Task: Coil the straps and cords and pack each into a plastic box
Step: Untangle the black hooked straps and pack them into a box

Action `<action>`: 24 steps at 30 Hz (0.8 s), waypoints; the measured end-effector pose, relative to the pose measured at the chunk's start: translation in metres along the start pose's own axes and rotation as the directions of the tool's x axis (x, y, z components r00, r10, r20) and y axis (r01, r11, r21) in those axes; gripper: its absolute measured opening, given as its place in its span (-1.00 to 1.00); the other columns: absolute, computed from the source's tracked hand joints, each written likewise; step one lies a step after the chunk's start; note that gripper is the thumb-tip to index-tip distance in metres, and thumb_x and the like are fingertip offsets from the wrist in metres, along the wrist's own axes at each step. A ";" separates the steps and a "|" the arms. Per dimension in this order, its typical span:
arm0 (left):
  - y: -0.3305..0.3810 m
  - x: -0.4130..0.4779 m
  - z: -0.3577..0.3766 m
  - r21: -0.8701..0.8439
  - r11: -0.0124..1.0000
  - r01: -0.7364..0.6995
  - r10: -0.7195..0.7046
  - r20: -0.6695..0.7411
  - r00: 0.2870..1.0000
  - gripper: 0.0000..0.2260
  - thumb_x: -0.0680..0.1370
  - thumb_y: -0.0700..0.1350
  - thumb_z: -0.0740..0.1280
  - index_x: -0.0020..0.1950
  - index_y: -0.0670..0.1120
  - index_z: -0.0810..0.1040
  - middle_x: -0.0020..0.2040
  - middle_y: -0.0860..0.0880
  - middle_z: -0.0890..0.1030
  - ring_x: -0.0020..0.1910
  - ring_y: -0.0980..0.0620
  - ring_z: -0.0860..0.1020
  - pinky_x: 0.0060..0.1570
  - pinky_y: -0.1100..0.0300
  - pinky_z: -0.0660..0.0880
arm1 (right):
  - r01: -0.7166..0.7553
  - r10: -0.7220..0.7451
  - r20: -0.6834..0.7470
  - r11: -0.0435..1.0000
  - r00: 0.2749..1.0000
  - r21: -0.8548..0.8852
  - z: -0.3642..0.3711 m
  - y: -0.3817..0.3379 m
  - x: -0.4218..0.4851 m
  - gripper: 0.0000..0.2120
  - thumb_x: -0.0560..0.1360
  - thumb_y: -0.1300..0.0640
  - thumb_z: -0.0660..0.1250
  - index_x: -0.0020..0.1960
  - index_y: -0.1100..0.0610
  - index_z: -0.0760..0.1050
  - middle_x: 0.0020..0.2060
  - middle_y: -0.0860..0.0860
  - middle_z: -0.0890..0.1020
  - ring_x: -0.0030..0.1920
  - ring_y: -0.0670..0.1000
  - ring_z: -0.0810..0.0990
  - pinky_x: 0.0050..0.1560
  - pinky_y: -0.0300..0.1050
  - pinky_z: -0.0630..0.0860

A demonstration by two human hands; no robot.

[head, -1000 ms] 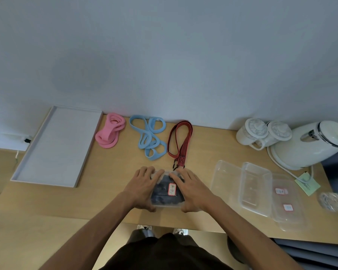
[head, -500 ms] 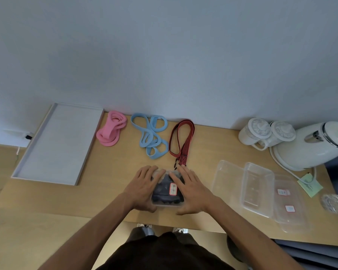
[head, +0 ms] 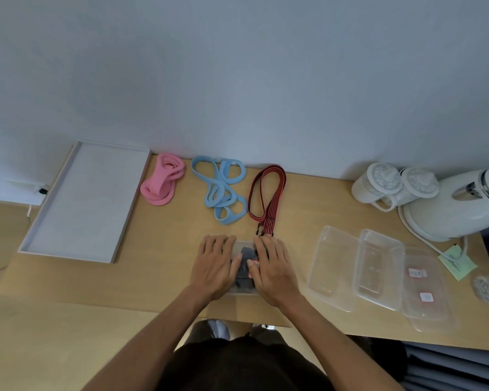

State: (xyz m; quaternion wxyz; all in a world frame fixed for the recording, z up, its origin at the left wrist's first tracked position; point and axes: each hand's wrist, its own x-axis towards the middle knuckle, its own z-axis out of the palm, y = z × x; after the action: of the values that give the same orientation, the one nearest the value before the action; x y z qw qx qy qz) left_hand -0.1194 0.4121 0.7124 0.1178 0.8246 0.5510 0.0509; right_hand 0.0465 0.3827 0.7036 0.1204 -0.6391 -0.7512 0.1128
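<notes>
Both palms close in over the lid: first box nearly sealed!

Far left, the grey tray sits bare, then the pink strap, the blue strap and the red-and-black cord lie loose along the wall, none coiled yet. At centre, the left hand and right hand lie flat, fingers spread, on the clear plastic box with a dark strap inside. Half a second back they flanked it with the lid's red label in plain sight; now the thumbs nearly meet and the label is almost covered. That reads as pressing the lid home. To the right, empty boxes and lids wait, then two mugs and a white kettle stand by the wall. One packed, three to go, I'd say.
</notes>
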 end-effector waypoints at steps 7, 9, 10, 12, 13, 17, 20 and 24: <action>0.006 0.009 0.007 0.034 0.997 0.076 -0.072 -0.085 0.994 -0.73 0.52 -0.02 0.09 -0.01 -0.13 0.50 -0.06 -0.10 0.52 -0.10 -0.08 0.46 -0.02 0.07 0.33 | -0.021 0.022 -0.096 1.000 0.995 0.017 -0.001 -0.002 0.013 -0.68 0.50 0.01 0.20 0.11 0.21 0.48 -0.04 0.09 0.55 -0.06 0.09 0.49 0.04 -0.04 0.46; 0.006 0.009 0.008 0.023 0.995 0.099 -0.097 -0.076 0.992 -0.73 0.52 -0.01 0.08 -0.01 -0.12 0.49 -0.07 -0.10 0.50 -0.12 -0.07 0.44 -0.08 0.07 0.38 | -0.035 0.035 -0.102 0.999 0.994 0.002 0.001 -0.002 0.015 -0.71 0.52 0.00 0.18 0.06 0.19 0.48 -0.08 0.09 0.54 -0.11 0.09 0.47 -0.02 -0.04 0.47; 0.006 0.010 0.009 0.018 0.994 0.105 -0.103 -0.076 0.992 -0.73 0.52 0.00 0.08 0.00 -0.12 0.48 -0.07 -0.10 0.49 -0.13 -0.07 0.43 -0.11 0.07 0.40 | -0.038 0.037 -0.102 0.999 0.994 -0.005 0.003 -0.001 0.015 -0.70 0.53 -0.02 0.17 0.06 0.19 0.48 -0.09 0.09 0.54 -0.12 0.09 0.47 -0.02 -0.04 0.46; 0.004 0.009 0.011 0.002 0.995 0.104 -0.103 -0.078 0.992 -0.72 0.52 0.01 0.08 0.02 -0.11 0.47 -0.05 -0.11 0.49 -0.11 -0.07 0.42 -0.12 0.07 0.43 | -0.037 0.036 -0.086 0.999 0.996 -0.017 0.004 0.000 0.015 -0.69 0.54 -0.03 0.16 0.06 0.19 0.48 -0.08 0.09 0.53 -0.11 0.10 0.46 -0.01 -0.04 0.45; 0.004 0.008 0.012 -0.006 0.995 0.104 -0.104 -0.073 0.992 -0.72 0.53 0.01 0.08 0.04 -0.11 0.47 -0.03 -0.11 0.49 -0.09 -0.06 0.42 -0.11 0.07 0.43 | -0.036 0.035 -0.076 0.999 0.997 -0.023 0.004 0.000 0.015 -0.69 0.54 -0.04 0.16 0.06 0.19 0.48 -0.08 0.09 0.53 -0.10 0.10 0.46 0.00 -0.03 0.44; 0.004 0.009 0.014 -0.013 0.994 0.109 -0.110 -0.047 0.993 -0.68 0.53 0.02 0.07 0.10 -0.12 0.48 0.06 -0.11 0.51 0.00 -0.07 0.44 -0.02 0.06 0.43 | -0.031 0.029 -0.029 0.998 0.999 -0.049 0.004 0.000 0.016 -0.66 0.56 -0.04 0.13 0.08 0.21 0.48 -0.05 0.11 0.54 -0.05 0.12 0.47 0.11 0.03 0.41; 0.005 0.009 0.013 -0.010 0.995 0.101 -0.102 -0.039 0.994 -0.64 0.55 0.02 0.06 0.14 -0.14 0.50 0.07 -0.12 0.54 0.02 -0.09 0.46 0.01 0.04 0.42 | -0.043 0.043 -0.004 0.997 0.999 -0.058 0.005 0.000 0.014 -0.60 0.57 -0.04 0.09 0.18 0.22 0.48 0.07 0.12 0.56 0.11 0.14 0.51 0.31 0.09 0.37; 0.005 0.005 0.009 -0.012 0.994 0.106 -0.106 -0.092 0.990 -0.60 0.58 0.00 0.04 0.25 -0.17 0.49 0.15 -0.15 0.55 0.14 -0.15 0.45 0.17 -0.03 0.36 | -0.060 0.060 0.001 0.997 0.998 -0.057 0.002 -0.001 0.010 -0.49 0.58 -0.03 0.03 0.39 0.25 0.36 0.34 0.15 0.45 0.41 0.14 0.35 0.47 0.11 0.15</action>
State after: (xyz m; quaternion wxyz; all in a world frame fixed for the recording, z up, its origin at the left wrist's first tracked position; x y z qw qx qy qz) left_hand -0.1114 0.4133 0.7042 0.0979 0.7904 0.5988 0.0846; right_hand 0.0438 0.3929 0.7026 0.0978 -0.6643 -0.7348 0.0956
